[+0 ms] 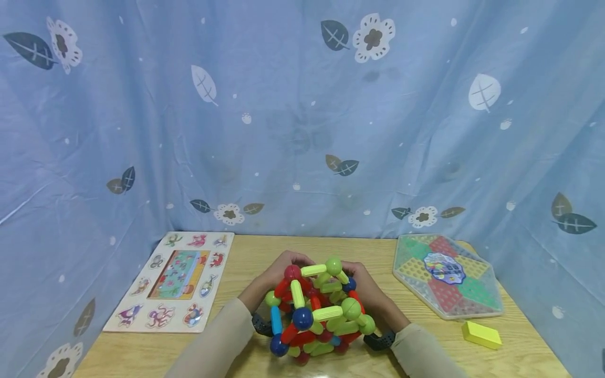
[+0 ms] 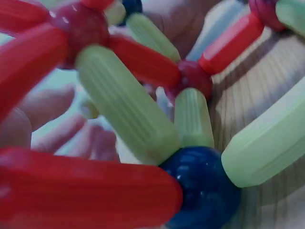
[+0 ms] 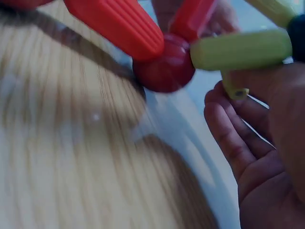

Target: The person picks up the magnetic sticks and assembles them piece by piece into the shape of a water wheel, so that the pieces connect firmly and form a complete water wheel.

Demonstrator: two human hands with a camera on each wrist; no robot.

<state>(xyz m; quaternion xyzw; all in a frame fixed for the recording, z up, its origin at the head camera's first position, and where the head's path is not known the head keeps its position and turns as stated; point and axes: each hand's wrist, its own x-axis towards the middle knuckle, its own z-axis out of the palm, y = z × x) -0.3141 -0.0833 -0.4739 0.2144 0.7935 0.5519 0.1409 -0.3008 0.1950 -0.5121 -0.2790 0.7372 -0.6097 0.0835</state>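
Note:
In the head view, a frame of magnetic rods and balls [image 1: 303,318] stands between the forearms. Its rods are red, yellow-green and light blue; its balls are blue, red and green. Both hands reach round to its far side. The left hand [image 1: 285,269] is partly hidden behind the frame. In the left wrist view its fingers [image 2: 97,143] lie beside a pale rod end [image 2: 89,109]; whether they grip it cannot be told. My right hand [image 1: 361,283] pinches a yellow-green rod [image 3: 233,88] near a blue ball [image 3: 298,38], its other fingers loosely bent.
A wooden sea-animal puzzle board [image 1: 215,310] lies at the left of the table [image 1: 264,244]. At the right are a hexagonal star-patterned game box [image 1: 482,299] and a small yellow block [image 1: 481,335]. A blue leaf-print curtain [image 1: 283,105] borders the back and sides.

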